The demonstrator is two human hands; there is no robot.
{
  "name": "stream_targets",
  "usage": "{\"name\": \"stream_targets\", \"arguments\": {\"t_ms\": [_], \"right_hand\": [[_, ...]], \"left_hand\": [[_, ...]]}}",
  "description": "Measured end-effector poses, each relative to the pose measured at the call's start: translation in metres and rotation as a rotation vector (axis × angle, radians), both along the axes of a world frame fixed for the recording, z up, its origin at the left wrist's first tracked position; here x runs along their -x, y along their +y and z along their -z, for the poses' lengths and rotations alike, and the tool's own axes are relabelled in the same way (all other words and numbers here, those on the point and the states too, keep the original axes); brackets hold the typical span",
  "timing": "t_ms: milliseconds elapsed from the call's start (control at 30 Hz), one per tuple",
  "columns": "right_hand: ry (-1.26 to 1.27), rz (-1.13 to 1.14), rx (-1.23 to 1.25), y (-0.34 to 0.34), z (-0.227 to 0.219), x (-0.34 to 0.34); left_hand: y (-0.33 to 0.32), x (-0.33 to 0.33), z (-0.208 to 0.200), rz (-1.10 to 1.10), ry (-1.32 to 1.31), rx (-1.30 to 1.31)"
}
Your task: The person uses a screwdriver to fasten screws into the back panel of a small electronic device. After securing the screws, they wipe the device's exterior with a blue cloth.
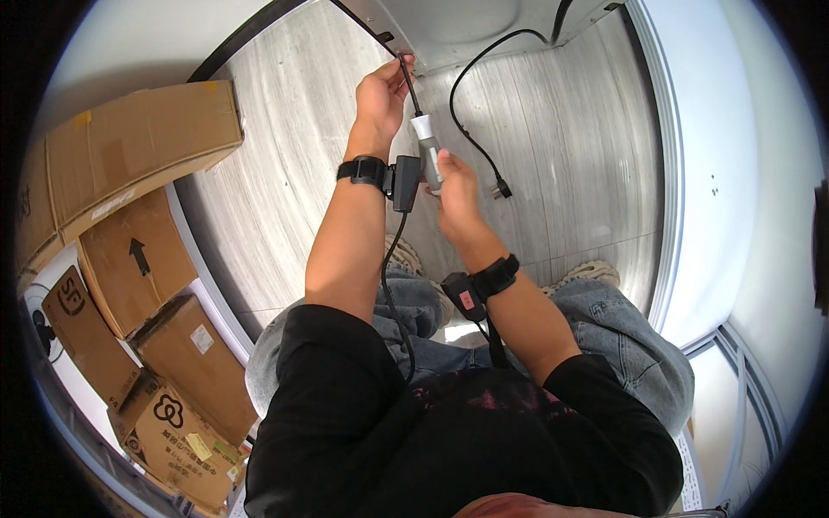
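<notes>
In my right hand (458,190) is a screwdriver (428,148), its grey and white handle gripped by the fingers and thumb. The dark shaft points away from me to the lower edge of a light metal panel (466,30). My left hand (382,97) is beside the tip, fingers curled together against or just behind the shaft. Whatever those fingers may pinch is too small or hidden to make out. A black power cord (458,108) hangs from the panel's right side, and its plug (502,187) rests on the floor to the right of my right hand.
Cardboard boxes (138,147) are stacked along the left. Grey wood-look flooring (587,147) lies beneath my hands, with a white frame (652,173) on the right. Black straps with small boxes sit on both wrists, and a cable (386,285) trails from the left one.
</notes>
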State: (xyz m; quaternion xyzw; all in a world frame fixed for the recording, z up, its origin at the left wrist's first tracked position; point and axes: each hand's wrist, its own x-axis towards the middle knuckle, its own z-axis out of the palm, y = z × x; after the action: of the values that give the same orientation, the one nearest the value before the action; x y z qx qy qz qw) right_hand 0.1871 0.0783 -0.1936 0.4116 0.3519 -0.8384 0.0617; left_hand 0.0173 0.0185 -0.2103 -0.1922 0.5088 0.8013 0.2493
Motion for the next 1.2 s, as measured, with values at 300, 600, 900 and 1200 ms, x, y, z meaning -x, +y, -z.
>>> {"name": "stream_targets", "arguments": {"t_ms": [300,600,900,1200], "right_hand": [[-0.027,-0.004,0.119,-0.001,-0.002,0.003],[0.040,-0.055,0.397,0.021,-0.006,0.003],[-0.068,-0.017,0.069,0.007,-0.007,0.001],[-0.064,-0.053,0.144,0.007,-0.017,0.005]], "left_hand": [[0.000,-0.001,-0.011,0.041,0.034,0.054],[-0.003,0.003,-0.024,0.156,0.036,0.147],[-0.013,0.011,-0.027,0.246,-0.032,0.131],[-0.009,0.007,-0.037,0.369,0.004,0.366]]}}
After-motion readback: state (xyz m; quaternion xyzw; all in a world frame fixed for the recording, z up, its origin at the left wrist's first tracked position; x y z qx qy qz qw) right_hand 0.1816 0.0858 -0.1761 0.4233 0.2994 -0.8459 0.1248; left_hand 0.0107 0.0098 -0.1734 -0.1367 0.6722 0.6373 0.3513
